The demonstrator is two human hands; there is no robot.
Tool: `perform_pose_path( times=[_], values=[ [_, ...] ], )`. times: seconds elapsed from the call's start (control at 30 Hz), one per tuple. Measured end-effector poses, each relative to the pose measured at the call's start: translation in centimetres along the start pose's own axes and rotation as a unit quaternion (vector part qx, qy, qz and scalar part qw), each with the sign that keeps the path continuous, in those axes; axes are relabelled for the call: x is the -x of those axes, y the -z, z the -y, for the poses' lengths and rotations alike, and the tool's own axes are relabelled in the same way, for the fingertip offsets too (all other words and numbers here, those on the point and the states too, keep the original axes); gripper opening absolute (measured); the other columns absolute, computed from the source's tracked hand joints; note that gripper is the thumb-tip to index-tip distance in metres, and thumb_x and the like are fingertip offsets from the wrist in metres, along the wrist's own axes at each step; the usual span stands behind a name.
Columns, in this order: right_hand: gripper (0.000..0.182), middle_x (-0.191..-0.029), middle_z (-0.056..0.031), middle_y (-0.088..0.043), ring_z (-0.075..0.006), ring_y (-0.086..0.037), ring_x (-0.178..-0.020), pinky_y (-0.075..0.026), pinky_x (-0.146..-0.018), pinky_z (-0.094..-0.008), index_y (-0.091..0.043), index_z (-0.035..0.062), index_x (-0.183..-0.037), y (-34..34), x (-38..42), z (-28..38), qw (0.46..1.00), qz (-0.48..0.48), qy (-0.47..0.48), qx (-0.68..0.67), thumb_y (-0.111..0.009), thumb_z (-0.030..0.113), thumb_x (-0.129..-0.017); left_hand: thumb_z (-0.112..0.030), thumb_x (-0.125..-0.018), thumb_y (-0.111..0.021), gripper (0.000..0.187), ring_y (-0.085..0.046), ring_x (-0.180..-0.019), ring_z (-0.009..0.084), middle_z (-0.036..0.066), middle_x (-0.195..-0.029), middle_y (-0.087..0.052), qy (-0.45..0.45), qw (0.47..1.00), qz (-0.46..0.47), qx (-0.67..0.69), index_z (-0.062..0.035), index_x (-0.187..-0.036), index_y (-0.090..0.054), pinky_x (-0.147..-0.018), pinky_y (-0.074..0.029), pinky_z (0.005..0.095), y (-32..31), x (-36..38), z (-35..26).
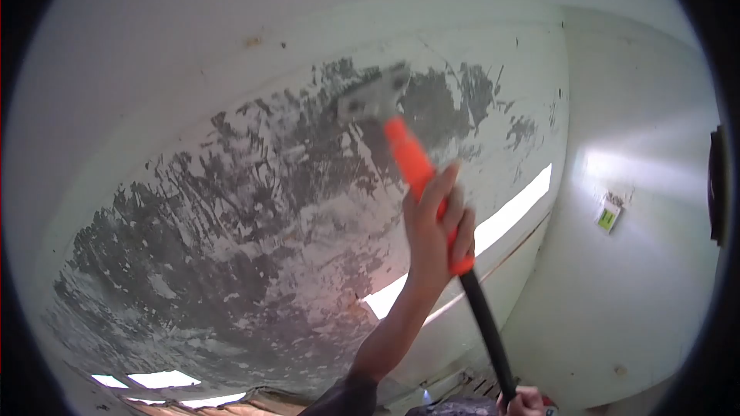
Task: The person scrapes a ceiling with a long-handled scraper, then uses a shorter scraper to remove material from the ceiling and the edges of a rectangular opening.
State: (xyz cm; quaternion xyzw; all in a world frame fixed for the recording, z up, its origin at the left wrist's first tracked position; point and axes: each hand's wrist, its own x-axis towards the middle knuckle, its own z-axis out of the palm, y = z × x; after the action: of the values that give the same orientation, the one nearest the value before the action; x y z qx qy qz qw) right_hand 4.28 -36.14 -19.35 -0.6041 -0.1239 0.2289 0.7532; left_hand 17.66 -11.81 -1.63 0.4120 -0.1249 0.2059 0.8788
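Head view: long-handled scraper [415,163] held up before patchy grey-and-white wall [231,223].
Orange grip [406,146] is clasped by left hand [432,219], black shaft [485,327] by right hand [528,400]; contact of blurred blade [375,95] cannot be confirmed.

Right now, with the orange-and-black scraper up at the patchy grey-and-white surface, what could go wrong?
1. Loose flakes might come off the patchy grey-and-white surface onto the bare left forearm.
2. The flat metal blade is tilted in view; a corner might gouge, though blur hides whether it touches.
3. The left hand wraps the orange cylindrical grip, the right hand the black shaft; a slip by either could let the blade swing.
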Motion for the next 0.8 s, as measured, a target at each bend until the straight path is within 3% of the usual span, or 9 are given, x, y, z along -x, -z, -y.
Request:
perform_pose_path(
  times=[0.03,0.1,0.2,0.43,0.47,0.5,0.57,0.63,0.8],
  values=[
    [0.028,-0.059,0.0071,-0.041,-0.0043,-0.032,-0.046,-0.023,-0.041,-0.0233,-0.054,0.0102,-0.079,-1.1,0.0,-0.8,0.991,-0.117,-0.033,-0.054,-0.05,0.029,-0.099,-0.022,-0.095,-0.05,0.015,-0.033,-0.027,0.0088,-0.005,-0.048,-0.031,0.006,1.0,-0.003,0.007,-0.0137,-0.085,-0.042,-0.023,-0.027,0.0239,-0.3,-0.7,0.0],
    [0.029,-0.06,0.0063,-0.043,-0.0041,-0.034,-0.048,-0.027,-0.043,-0.0226,-0.055,0.0096,-0.081,-0.1,1.0,2.7,0.999,-0.001,-0.05,-0.019,-0.048,0.031,-0.1,-0.022,-0.096,-0.05,0.015,-0.032,-0.027,0.0087,-0.005,-0.049,-0.031,-0.016,1.0,-0.006,-0.005,-0.0134,-0.086,-0.042,-0.023,-0.026,0.0239,-0.7,-0.1,0.1],
    [0.031,-0.062,0.0053,-0.044,-0.0032,-0.036,-0.049,-0.027,-0.042,-0.022,-0.054,0.0093,-0.082,-0.8,2.5,2.5,0.999,-0.026,-0.004,0.023,-0.045,0.032,-0.101,-0.025,-0.092,-0.055,0.032,-0.033,-0.028,0.0093,-0.004,-0.049,-0.031,-0.001,1.0,0.01,0.009,-0.0113,-0.071,-0.037,-0.028,-0.031,0.0257,-0.4,1.1,-0.3],
    [0.032,-0.06,0.0055,-0.042,-0.004,-0.036,-0.047,-0.028,-0.04,-0.0217,-0.055,0.0082,-0.086,-0.3,2.3,2.0,0.998,0.045,-0.032,-0.034,-0.047,0.037,-0.099,-0.025,-0.092,-0.055,0.029,-0.034,-0.029,0.0092,-0.004,-0.048,-0.031,-0.003,1.0,0.024,-0.009,-0.01,-0.073,-0.039,-0.028,-0.03,0.0253,-0.6,0.0,-0.1],
    [0.037,-0.057,0.0051,-0.041,-0.0048,-0.035,-0.044,-0.026,-0.037,-0.0232,-0.053,0.0078,-0.081,-1.2,1.4,1.0,0.979,-0.039,0.169,0.111,-0.047,0.04,-0.099,-0.026,-0.092,-0.056,0.032,-0.034,-0.029,0.0091,-0.003,-0.048,-0.031,0.005,0.999,0.035,-0.005,-0.0104,-0.071,-0.038,-0.029,-0.03,0.0253,-0.6,-0.4,0.0],
    [0.037,-0.057,0.0051,-0.041,-0.0048,-0.035,-0.044,-0.026,-0.037,-0.0232,-0.053,0.0078,-0.081,-1.5,0.7,0.7,0.979,-0.051,0.166,0.106,-0.047,0.04,-0.099,-0.026,-0.092,-0.056,0.032,-0.034,-0.029,0.0091,-0.003,-0.048,-0.031,0.016,0.999,0.04,-0.005,-0.0104,-0.071,-0.038,-0.029,-0.03,0.0253,-1.3,-1.6,0.1],
    [0.04,-0.056,0.0037,-0.043,-0.0061,-0.036,-0.043,-0.027,-0.038,-0.0239,-0.053,0.0074,-0.079,-0.9,-0.3,2.0,0.994,-0.033,-0.079,-0.064,-0.048,0.043,-0.097,-0.023,-0.092,-0.055,0.028,-0.033,-0.028,0.0097,-0.003,-0.048,-0.031,-0.025,0.999,0.022,-0.015,-0.0089,-0.074,-0.04,-0.025,-0.027,0.0246,-2.1,-3.4,0.1],
    [0.04,-0.055,0.0022,-0.044,-0.006,-0.035,-0.042,-0.026,-0.037,-0.0238,-0.051,0.0088,-0.075,-1.5,0.3,1.3,0.999,0.011,0.016,-0.036,-0.049,0.043,-0.097,-0.022,-0.091,-0.056,0.03,-0.034,-0.028,0.0099,-0.003,-0.048,-0.03,-0.03,0.999,0.035,-0.006,-0.0092,-0.071,-0.039,-0.026,-0.027,0.0247,-1.2,-1.7,0.1],
    [0.043,-0.055,0.006,-0.042,-0.0041,-0.036,-0.043,-0.026,-0.038,-0.0212,-0.051,0.0095,-0.075,-1.5,-0.9,1.5,0.995,-0.071,-0.039,-0.055,-0.05,0.048,-0.095,-0.022,-0.091,-0.058,0.03,-0.034,-0.03,0.0092,-0.004,-0.049,-0.03,-0.007,1.0,0.013,-0.007,-0.0099,-0.07,-0.039,-0.029,-0.026,0.0232,-1.6,-2.5,0.5]
  ],
)
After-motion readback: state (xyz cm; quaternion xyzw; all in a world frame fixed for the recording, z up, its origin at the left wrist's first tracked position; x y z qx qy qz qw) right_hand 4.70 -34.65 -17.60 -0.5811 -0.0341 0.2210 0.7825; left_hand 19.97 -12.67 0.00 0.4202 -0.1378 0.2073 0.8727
